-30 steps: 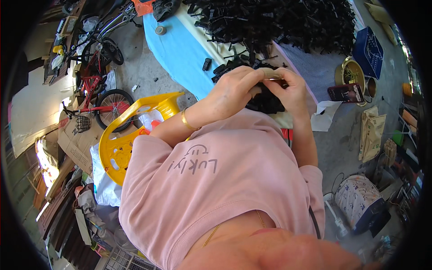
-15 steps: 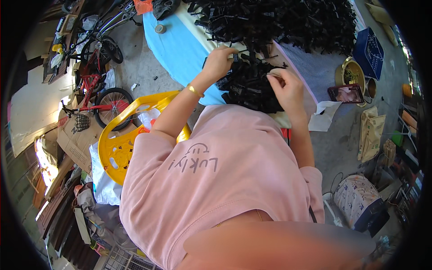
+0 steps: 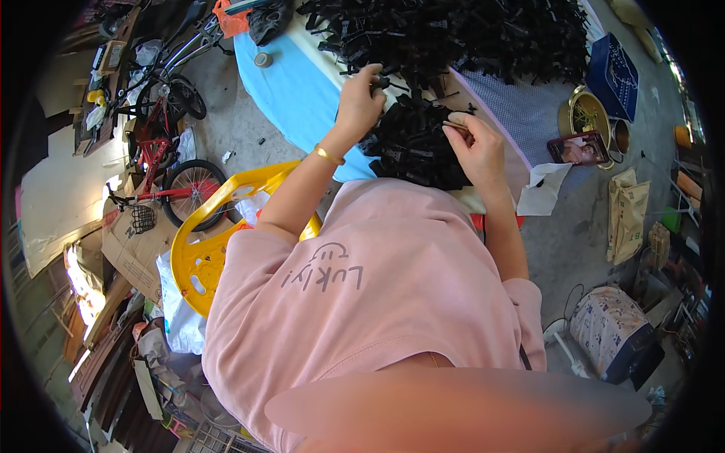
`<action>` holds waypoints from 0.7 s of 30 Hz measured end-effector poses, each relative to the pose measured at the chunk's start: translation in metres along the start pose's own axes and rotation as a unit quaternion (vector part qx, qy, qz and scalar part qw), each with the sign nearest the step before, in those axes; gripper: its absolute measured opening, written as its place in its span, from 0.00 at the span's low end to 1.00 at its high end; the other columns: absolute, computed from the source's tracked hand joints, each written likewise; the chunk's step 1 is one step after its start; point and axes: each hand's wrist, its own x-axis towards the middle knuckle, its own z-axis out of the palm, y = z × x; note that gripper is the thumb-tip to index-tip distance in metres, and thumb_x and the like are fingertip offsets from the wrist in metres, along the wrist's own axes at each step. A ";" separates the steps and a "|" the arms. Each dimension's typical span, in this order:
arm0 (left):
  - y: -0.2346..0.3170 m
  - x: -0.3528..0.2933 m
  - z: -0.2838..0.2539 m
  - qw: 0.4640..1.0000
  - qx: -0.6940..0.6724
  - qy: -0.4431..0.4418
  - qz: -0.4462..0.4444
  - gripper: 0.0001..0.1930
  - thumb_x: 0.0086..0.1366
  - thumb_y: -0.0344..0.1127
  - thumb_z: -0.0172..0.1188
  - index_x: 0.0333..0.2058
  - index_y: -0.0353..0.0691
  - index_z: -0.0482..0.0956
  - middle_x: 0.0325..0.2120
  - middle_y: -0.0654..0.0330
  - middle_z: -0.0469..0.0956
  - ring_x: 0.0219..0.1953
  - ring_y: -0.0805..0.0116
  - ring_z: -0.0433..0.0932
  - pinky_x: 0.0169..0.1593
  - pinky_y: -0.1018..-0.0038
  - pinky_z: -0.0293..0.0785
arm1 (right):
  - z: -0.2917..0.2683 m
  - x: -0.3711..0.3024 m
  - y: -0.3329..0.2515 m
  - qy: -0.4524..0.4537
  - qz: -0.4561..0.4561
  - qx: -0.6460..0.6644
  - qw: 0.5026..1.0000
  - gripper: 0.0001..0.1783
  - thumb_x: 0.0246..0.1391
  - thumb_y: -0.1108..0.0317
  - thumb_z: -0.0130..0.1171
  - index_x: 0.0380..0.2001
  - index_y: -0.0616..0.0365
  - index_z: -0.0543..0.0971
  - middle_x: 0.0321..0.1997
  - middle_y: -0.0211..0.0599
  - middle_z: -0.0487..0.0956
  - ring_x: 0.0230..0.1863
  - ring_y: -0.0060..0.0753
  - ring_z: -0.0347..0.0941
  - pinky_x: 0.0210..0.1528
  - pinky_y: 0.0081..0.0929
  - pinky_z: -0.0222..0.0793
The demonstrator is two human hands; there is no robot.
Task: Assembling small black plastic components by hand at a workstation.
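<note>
Left hand: my left hand [image 3: 361, 106] was over the cloths at the upper left edge of the near heap, thumb and fingers slightly parted around a small black piece [image 3: 383, 82]; whether they gripped it I could not tell.
Right hand: my right hand [image 3: 477, 143] was at the heap's right side, thumb and forefinger pinching a thin tan piece [image 3: 455, 124], too small to identify.
Near heap: the near heap [image 3: 415, 143] lay just in front of my shirt [image 3: 302, 317], between my wrists; dark, tangled, strap-like bits, some blocky, with faint grey glints.
Far pile: the far pile [image 3: 461, 38] spread much wider beyond, same black, thin ends poking out along its fringe.
Underneath: a light blue cloth [image 3: 279, 102] showed on the left, a dotted bluish-purple cloth [image 3: 502, 98] on the right.
Right edge: a phone [image 3: 578, 149] leaned near a gold-coloured pot [image 3: 566, 121].
</note>
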 end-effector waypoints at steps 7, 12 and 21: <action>0.053 -0.011 -0.041 0.888 -0.320 -0.325 -0.057 0.16 0.55 0.25 0.52 0.45 0.34 0.69 0.34 0.58 0.76 0.36 0.75 0.73 0.43 0.79 0.69 | -0.002 0.010 -0.029 -0.064 -0.096 0.014 0.993 0.10 0.41 0.76 0.62 0.30 0.63 0.77 0.23 0.35 0.74 0.21 0.22 0.69 0.22 0.18 0.62; 0.062 -0.028 -0.039 0.826 -0.457 -0.275 -0.182 0.15 0.57 0.30 0.57 0.43 0.35 0.71 0.36 0.57 0.75 0.36 0.75 0.73 0.41 0.80 0.70 | -0.014 0.003 -0.044 -0.118 -0.136 0.065 0.982 0.06 0.38 0.78 0.63 0.23 0.65 0.76 0.23 0.38 0.75 0.22 0.28 0.72 0.23 0.20 0.65; 0.085 -0.055 -0.038 0.802 -0.489 -0.306 -0.157 0.20 0.60 0.31 0.51 0.52 0.34 0.65 0.46 0.58 0.70 0.47 0.74 0.69 0.50 0.79 0.65 | -0.003 -0.007 -0.047 -0.092 0.052 0.220 0.970 0.08 0.44 0.75 0.62 0.29 0.64 0.74 0.26 0.30 0.76 0.27 0.18 0.71 0.31 0.16 0.67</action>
